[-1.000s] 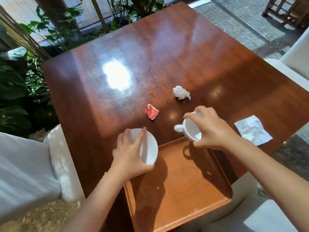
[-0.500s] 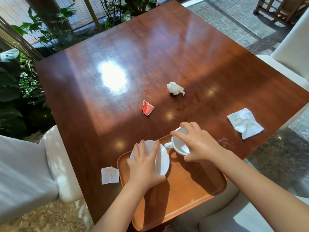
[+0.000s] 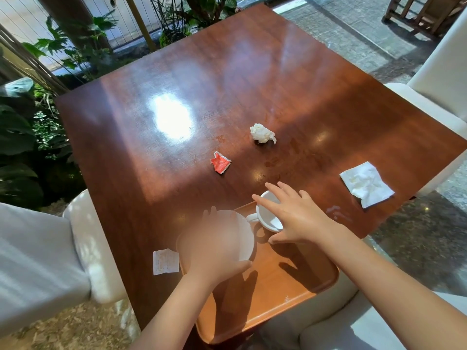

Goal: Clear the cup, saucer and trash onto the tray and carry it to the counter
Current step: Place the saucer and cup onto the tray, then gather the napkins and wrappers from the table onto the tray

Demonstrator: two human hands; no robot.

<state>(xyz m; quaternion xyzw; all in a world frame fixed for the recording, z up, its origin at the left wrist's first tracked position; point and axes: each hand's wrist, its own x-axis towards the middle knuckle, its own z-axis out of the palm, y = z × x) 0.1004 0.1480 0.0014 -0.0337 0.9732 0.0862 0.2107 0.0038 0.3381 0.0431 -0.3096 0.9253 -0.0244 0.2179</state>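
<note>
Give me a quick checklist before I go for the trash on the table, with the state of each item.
1. Cup on the tray: ok, at its far edge.
2. Right hand free: ok, fingers spread above the cup, not gripping.
3. Left hand off the saucer: cannot tell, motion blur.
4. Saucer flat on the tray: cannot tell, blurred.
5. Trash off the table: not ok; crumpled napkin, red wrapper, flat napkin and small paper lie there.
6. Tray supported: not ok, its near end overhangs the table.

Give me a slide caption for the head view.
Both hands set saucer and cup on tray; trash remains.
</note>
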